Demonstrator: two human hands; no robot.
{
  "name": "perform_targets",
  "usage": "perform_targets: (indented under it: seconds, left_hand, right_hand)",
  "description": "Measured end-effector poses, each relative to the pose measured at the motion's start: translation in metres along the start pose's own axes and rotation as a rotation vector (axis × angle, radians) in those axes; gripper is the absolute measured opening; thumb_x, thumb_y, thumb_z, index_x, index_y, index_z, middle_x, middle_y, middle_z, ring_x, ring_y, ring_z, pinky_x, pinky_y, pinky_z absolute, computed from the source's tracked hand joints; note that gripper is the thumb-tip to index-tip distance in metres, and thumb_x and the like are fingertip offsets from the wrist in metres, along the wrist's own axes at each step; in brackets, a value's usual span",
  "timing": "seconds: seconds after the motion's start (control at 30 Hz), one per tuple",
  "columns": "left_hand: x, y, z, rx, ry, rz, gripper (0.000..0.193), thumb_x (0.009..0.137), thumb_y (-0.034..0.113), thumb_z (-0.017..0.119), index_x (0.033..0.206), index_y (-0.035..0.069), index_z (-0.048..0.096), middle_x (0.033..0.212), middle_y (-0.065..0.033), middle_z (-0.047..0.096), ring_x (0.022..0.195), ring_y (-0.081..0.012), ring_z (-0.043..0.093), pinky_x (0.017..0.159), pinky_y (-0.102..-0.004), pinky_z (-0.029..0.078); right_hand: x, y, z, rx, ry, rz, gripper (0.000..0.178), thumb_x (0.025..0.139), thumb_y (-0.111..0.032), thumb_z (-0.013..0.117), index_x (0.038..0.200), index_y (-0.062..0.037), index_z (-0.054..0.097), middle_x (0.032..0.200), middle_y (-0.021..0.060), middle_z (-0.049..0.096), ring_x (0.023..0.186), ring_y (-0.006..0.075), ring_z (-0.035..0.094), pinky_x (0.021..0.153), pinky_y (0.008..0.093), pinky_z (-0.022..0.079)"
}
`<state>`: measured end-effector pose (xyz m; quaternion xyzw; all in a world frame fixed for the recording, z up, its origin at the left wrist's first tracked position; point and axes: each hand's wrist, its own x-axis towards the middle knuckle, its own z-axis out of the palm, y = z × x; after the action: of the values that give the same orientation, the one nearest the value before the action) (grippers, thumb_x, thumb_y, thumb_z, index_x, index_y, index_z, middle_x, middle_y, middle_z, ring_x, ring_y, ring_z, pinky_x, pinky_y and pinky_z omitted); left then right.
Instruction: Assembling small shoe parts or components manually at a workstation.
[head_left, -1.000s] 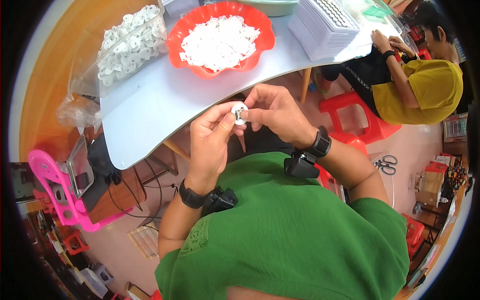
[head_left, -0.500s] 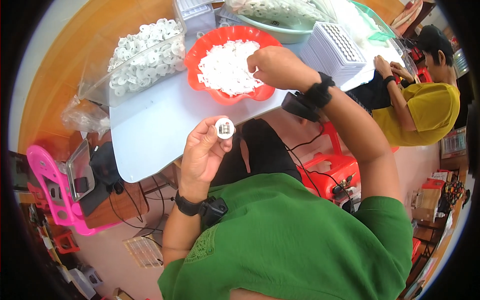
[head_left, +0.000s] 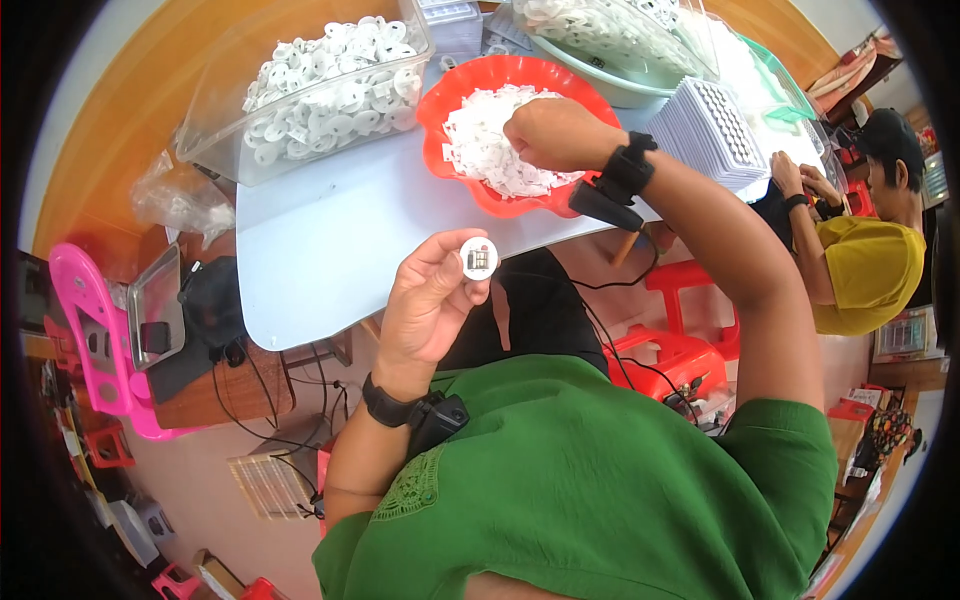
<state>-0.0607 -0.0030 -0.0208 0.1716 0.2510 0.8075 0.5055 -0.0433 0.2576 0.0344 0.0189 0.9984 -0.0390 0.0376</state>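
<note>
My left hand (head_left: 432, 300) pinches a small round white plastic part (head_left: 479, 258) between thumb and fingers, just off the table's front edge. Metal pieces and a tiny reddish spot show on the face of that part. Over on the right, my right hand (head_left: 560, 135) is down at a red scalloped bowl (head_left: 440, 150) heaped with small white plastic pieces (head_left: 490, 130). Its fingers are curled together at the heap, and what they hold, if anything, is hidden. Each wrist wears a black strap with a small device.
A clear bin (head_left: 215, 140) of white ring-like parts (head_left: 335, 90) stands left of the bowl. Stacked white trays (head_left: 710, 135) and a pale green basin (head_left: 590, 70) are to the right. A co-worker in a yellow shirt (head_left: 870, 270) sits at far right. Cables hang below the table (head_left: 300, 250).
The view has shifted, so the table and bowl appear farther right. My right hand stays at the white pieces in the bowl. My left hand still holds the round part.
</note>
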Motion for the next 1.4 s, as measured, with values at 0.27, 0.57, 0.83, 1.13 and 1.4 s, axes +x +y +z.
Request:
perform_targets:
  seconds: [0.27,0.57,0.83,1.13,1.4]
  left_hand:
    - [-0.004,-0.009,0.016,0.225,0.116,0.147,0.029,0.089,0.014,0.063,0.111,-0.003,0.057,0.091,-0.0073,0.063,0.072,-0.0122,0.057,0.066,-0.0247,0.048]
    - [-0.008,-0.016,0.037,0.472,0.129,0.261,0.024,0.085,0.003,0.066,0.107,-0.001,0.060,0.079,-0.0023,0.061,0.066,-0.0055,0.053,0.050,-0.0157,0.044]
    - [-0.011,-0.017,0.033,0.636,0.149,0.288,0.021,0.083,0.003,0.069,0.102,-0.002,0.063,0.090,-0.0035,0.061,0.075,-0.0083,0.055,0.066,-0.0212,0.048]
    - [-0.008,-0.019,0.031,0.525,0.186,0.199,0.018,0.085,0.005,0.066,0.102,-0.001,0.063,0.080,-0.0036,0.062,0.068,-0.0062,0.054,0.056,-0.0187,0.044]
    - [0.003,-0.007,0.004,0.404,0.215,0.121,0.018,0.089,0.008,0.061,0.104,-0.003,0.061,0.085,-0.0058,0.064,0.069,-0.0101,0.058,0.063,-0.0222,0.048]
  right_hand:
    - [-0.092,-0.099,-0.014,0.311,0.627,-0.366,0.015,0.067,-0.003,0.063,0.078,-0.0019,0.053,0.073,0.0111,0.049,0.062,0.0290,0.056,0.050,0.0382,0.045]
    - [-0.110,-0.118,0.018,0.204,0.871,-0.320,0.017,0.063,0.002,0.063,0.077,0.0011,0.054,0.078,0.0096,0.052,0.059,0.0225,0.054,0.049,0.0326,0.045]
    - [-0.107,-0.118,0.025,0.265,0.916,-0.324,0.021,0.060,0.005,0.062,0.080,0.0034,0.054,0.077,0.0113,0.054,0.057,0.0244,0.055,0.047,0.0330,0.046]
    - [-0.103,-0.110,0.014,0.308,0.726,-0.396,0.016,0.063,0.002,0.062,0.075,0.0008,0.052,0.073,0.0085,0.051,0.061,0.0256,0.056,0.050,0.0355,0.046]
    - [-0.062,-0.053,-0.026,0.472,0.376,-0.064,0.002,0.075,-0.002,0.058,0.077,-0.0032,0.059,0.076,0.0157,0.058,0.072,0.0346,0.058,0.058,0.0399,0.046]
